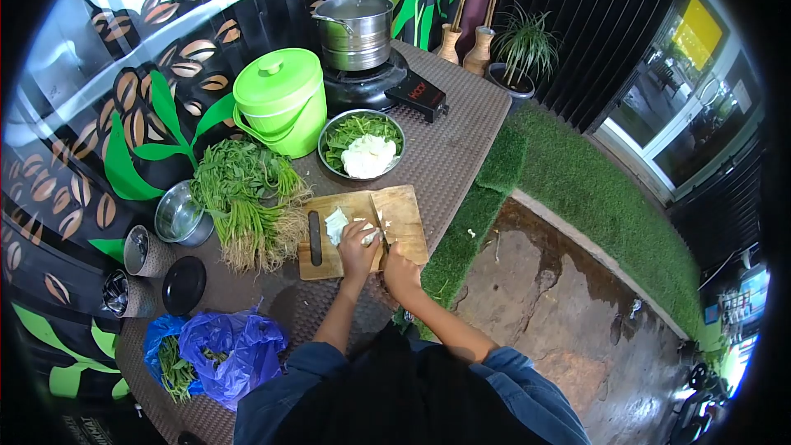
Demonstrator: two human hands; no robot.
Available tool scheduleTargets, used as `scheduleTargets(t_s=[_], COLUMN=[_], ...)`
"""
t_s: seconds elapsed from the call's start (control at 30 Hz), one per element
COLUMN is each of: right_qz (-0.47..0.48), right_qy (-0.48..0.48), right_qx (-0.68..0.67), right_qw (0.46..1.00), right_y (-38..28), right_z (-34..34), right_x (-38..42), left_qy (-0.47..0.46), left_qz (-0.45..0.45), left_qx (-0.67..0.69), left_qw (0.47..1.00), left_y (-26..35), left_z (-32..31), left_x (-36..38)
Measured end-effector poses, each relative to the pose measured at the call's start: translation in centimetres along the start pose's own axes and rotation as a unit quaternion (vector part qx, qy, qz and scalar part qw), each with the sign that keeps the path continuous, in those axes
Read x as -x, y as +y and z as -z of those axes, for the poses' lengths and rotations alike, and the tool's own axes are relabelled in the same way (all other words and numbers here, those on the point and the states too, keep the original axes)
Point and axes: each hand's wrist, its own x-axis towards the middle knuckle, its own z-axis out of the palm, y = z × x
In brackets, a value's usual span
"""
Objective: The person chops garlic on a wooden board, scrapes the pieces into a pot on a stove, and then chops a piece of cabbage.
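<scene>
On a wooden cutting board [405, 216] lie pieces of a white vegetable [336, 224]. My left hand [358, 254] presses down on some of these pieces with its fingers bent. A knife [376, 213] is in my right hand [401, 270], its fingers wrapped round the handle and the blade pointing away from me, just right of my left fingers. Just beyond the board stands a metal bowl [322, 160] with green leaves [359, 128] and white shreds [368, 156]. To the left of the board is a large bunch of leafy greens with roots [247, 189].
A green lidded bucket [282, 107] stands behind the greens. Farther back, a metal pot [356, 37] sits on a black stove [422, 96]. At left are a metal bowl [183, 213], two cutlery holders [148, 252], a black lid [184, 285] and purple plastic bags [239, 354].
</scene>
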Motion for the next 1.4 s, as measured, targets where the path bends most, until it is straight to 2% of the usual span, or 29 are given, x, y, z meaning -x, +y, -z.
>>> scheduleTargets(t_s=[0.13, 0.23, 0.33, 0.43, 0.6, 0.7, 0.97, 1.03, 1.13, 1.23, 1.4], right_qz=[-0.018, 0.013, -0.012, -0.044, -0.006, -0.008, 0.004, -0.01, -0.014, 0.0, -0.012], right_qy=[-0.036, -0.041, -0.046, -0.093, -0.054, -0.038, -0.068, -0.02, -0.059, -0.082, -0.054], right_qx=[-0.042, -0.055, -0.051, -0.059, -0.05, 0.007, -0.041, -0.026, -0.045, -0.056, -0.025], right_qw=[0.998, 0.998, 0.998, 0.993, 0.997, 0.999, 0.997, 0.999, 0.997, 0.995, 0.998], right_y=[-0.3, -0.1, 0.0, -0.4, -0.7, -0.5, 0.1, -0.1, 0.1, -0.2, -0.4], right_z=[1.3, 2.1, 0.7, 0.7, 2.8, 0.0, 1.8, 0.3, 0.2, 2.7, 0.6], right_x=[-1.8, -1.5, -1.0, -1.9, -0.6, 0.0, -0.6, -0.1, -2.0, -2.0, -1.1], left_qy=[-0.01, 0.004, 0.008, 0.01, 0.012, 0.008, 0.013, 0.013, 0.011, 0.009, 0.012], left_qz=[0.01, -0.007, -0.008, -0.009, -0.015, -0.016, -0.008, 0.0, 0.009, 0.003, 0.006], left_qx=[0.0, 0.003, 0.011, 0.013, 0.012, 0.008, 0.004, 0.015, 0.016, 0.008, -0.001], left_qw=[1.0, 1.0, 1.0, 1.0, 1.0, 1.0, 1.0, 1.0, 1.0, 1.0, 1.0], left_y=[0.3, 0.3, 0.2, -0.1, -0.6, -0.3, -0.3, -0.1, 0.1, 0.2, 0.3], left_z=[0.3, 0.3, 0.2, 0.2, 0.0, -0.1, -0.2, -0.2, -0.2, -0.1, -0.1], left_x=[-0.1, -0.2, -0.2, -0.2, 0.0, -0.2, -0.3, -0.2, -0.4, -0.3, -0.3])
